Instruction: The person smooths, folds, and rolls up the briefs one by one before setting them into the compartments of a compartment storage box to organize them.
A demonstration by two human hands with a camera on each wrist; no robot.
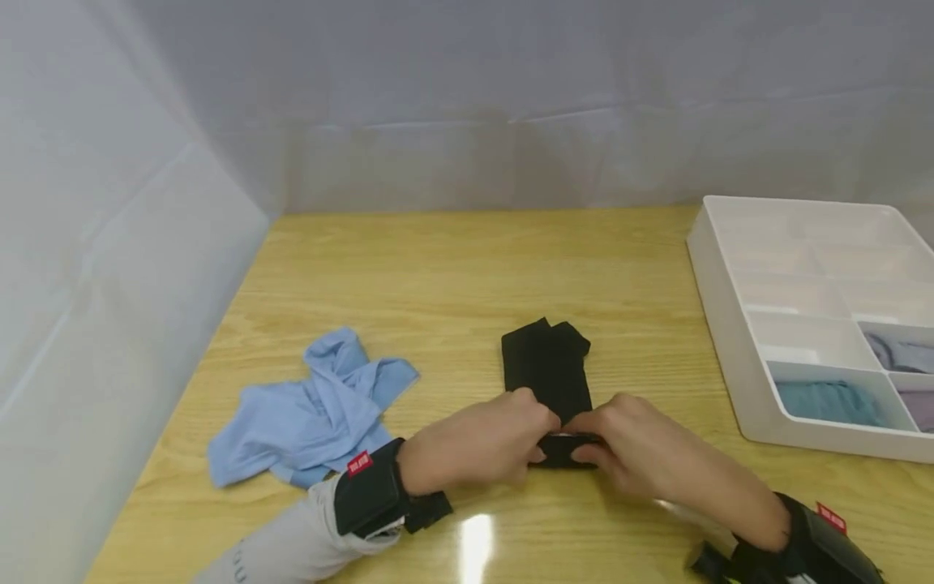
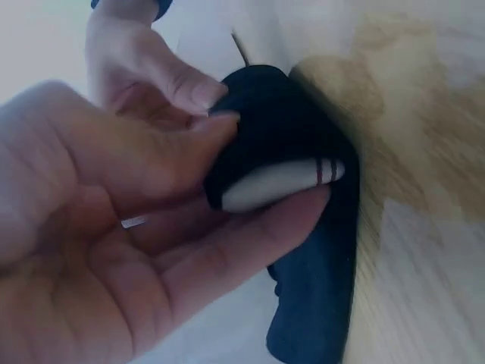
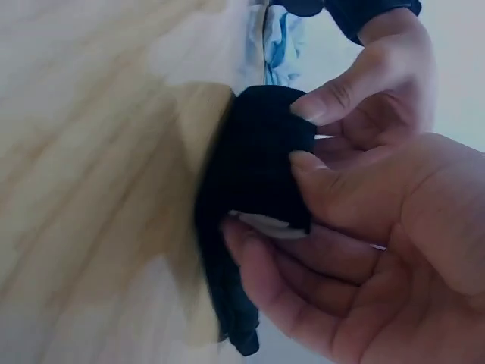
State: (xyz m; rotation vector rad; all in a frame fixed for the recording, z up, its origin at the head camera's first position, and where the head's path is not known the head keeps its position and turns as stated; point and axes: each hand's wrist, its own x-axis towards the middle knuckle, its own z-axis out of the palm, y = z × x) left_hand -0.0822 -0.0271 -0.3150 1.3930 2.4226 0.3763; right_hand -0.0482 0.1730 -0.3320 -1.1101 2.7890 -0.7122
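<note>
A folded black garment (image 1: 547, 365) lies lengthwise on the table, its near end turned over. My left hand (image 1: 485, 442) pinches the left side of that end between thumb and fingers. On the other side, my right hand (image 1: 631, 446) pinches the same end, and the two hands almost meet. Between the left fingers in the left wrist view shows a pale strip (image 2: 273, 186) with dark stripes inside the fold. The right wrist view also shows the black garment (image 3: 261, 159) raised at the folded end, thumbs on its near face.
A crumpled light blue garment (image 1: 314, 414) lies to the left. At the right stands a white divided box (image 1: 737, 357); compartments hold a teal folded cloth (image 1: 828, 403), a grey cloth (image 1: 905, 355) and a purple cloth (image 1: 921, 408). Pale sheeting (image 1: 452, 154) hangs behind the table.
</note>
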